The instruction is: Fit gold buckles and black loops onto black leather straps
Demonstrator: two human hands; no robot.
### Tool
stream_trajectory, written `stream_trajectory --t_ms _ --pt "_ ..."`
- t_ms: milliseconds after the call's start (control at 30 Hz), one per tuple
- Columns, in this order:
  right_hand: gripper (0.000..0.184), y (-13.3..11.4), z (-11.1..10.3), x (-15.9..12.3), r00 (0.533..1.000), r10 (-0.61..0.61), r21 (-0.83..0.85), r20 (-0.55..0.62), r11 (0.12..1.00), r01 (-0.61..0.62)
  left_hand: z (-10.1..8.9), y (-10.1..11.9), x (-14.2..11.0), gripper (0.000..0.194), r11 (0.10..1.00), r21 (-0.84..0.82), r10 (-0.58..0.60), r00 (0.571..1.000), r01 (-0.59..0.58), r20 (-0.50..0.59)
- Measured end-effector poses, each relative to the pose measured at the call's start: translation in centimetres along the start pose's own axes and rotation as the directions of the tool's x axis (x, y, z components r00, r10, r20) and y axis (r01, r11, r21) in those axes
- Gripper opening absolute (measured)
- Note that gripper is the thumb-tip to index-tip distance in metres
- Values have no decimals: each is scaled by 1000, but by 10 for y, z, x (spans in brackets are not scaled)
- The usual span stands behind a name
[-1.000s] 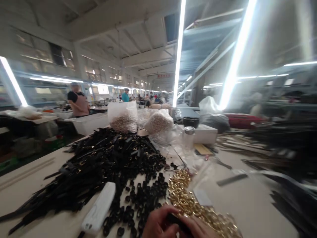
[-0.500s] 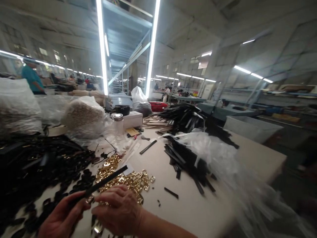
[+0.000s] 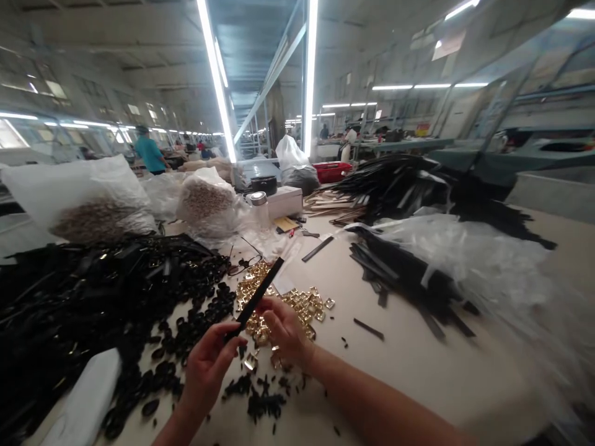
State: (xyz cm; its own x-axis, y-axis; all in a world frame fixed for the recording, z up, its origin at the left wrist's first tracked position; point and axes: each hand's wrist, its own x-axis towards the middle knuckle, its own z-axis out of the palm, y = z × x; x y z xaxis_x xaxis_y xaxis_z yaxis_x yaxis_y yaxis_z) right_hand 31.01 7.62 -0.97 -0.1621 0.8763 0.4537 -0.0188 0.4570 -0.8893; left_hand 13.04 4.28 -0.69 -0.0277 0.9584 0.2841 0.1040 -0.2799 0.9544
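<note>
A flat black strap [image 3: 266,286] slants upward to the right from my left hand [image 3: 208,358], pinched near its lower end between thumb and fingers. Beside the strap's middle, my right hand [image 3: 287,329] has its fingers curled together, the tips meeting the strap's edge; whatever they grip is hidden. Beneath and around my right hand lies a heap of gold metal buckles [image 3: 304,303]. Small black loops [image 3: 171,337] spread to the left of my left hand. Little black scraps [image 3: 264,402] are scattered on the table [image 3: 395,384] nearer to me.
A large black pile of straps [image 3: 69,303] fills the left, with a white object [image 3: 88,396] in front. Clear plastic [image 3: 493,260] covers black strips [image 3: 400,272] at right. Behind stand filled bags [image 3: 207,198], a bottle [image 3: 260,210] and a white box [image 3: 286,201].
The view has swung left and down, so the scene sits farther right. The strap now points more steeply upward. My right hand has moved from near the strap's lower end to beside its middle.
</note>
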Motion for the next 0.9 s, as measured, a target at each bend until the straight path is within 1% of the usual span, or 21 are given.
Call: stream_trajectory --t_ms 33,67,167,233,267,300,333,367,433,467,500,533,567,600,667,700,733,767,833,900 --pt "48 1 0 1 997 75 127 -9 989 -73 0 -1 -1 23 1000 12 11 999 -11 40" --pt "47 2 1 1 989 145 241 -5 960 -140 -1 -2 -2 22 999 29 22 997 -24 76" --pt "44 2 3 1 949 314 495 31 820 -287 -2 -6 -5 20 991 104 66 981 -86 180" --pt "44 1 5 1 914 399 602 73 713 -360 -2 -8 -7 18 979 145 105 960 -146 261" --pt "45 0 5 1 897 431 628 97 672 -391 -2 -8 -7 16 974 154 113 947 -166 302" --pt "45 -1 5 1 885 451 633 117 652 -416 -1 -7 -8 15 975 152 106 938 -164 330" --pt "44 -3 5 1 881 457 614 125 661 -430 -1 -6 -7 15 982 137 80 938 -133 336" --pt "42 -4 4 1 885 450 568 120 700 -433 0 -5 -6 16 992 105 38 946 -76 323" --pt "40 -8 1 1 902 413 406 125 808 -427 0 -2 -3 21 998 6 -61 971 61 231" --pt "39 -11 -1 1 901 402 316 164 844 -434 -1 0 -1 27 992 -49 -103 980 113 170" --pt "39 -13 -3 0 884 405 235 235 859 -456 -3 1 2 35 985 -100 -130 985 142 111" --pt "39 -15 -6 0 844 421 172 331 853 -493 -5 2 4 42 978 -144 -144 987 153 69" --pt "39 -17 -8 0 783 441 124 439 833 -539 -8 3 7 47 972 -175 -152 988 156 40" --pt "39 -18 -9 0 711 457 84 535 808 -583 -12 3 9 50 967 -194 -160 987 162 24" --pt "38 -19 -12 -1 583 472 27 661 762 -647 -18 4 11 49 963 -200 -182 983 180 5" --pt "38 -18 -13 -1 538 474 9 697 744 -668 -21 4 12 45 964 -190 -194 981 189 -9" --pt "39 -17 -13 -1 507 473 3 721 729 -684 -24 4 13 42 965 -176 -203 979 196 -22" --pt "40 -16 -14 -1 486 466 6 740 717 -697 -25 5 13 38 967 -161 -207 978 199 -35" --pt "42 -14 -14 0 456 441 26 773 696 -717 -26 6 15 34 971 -126 -211 976 203 -48" --pt "41 -14 -14 0 433 437 25 789 681 -732 -25 8 16 34 970 -88 -233 971 228 -51"
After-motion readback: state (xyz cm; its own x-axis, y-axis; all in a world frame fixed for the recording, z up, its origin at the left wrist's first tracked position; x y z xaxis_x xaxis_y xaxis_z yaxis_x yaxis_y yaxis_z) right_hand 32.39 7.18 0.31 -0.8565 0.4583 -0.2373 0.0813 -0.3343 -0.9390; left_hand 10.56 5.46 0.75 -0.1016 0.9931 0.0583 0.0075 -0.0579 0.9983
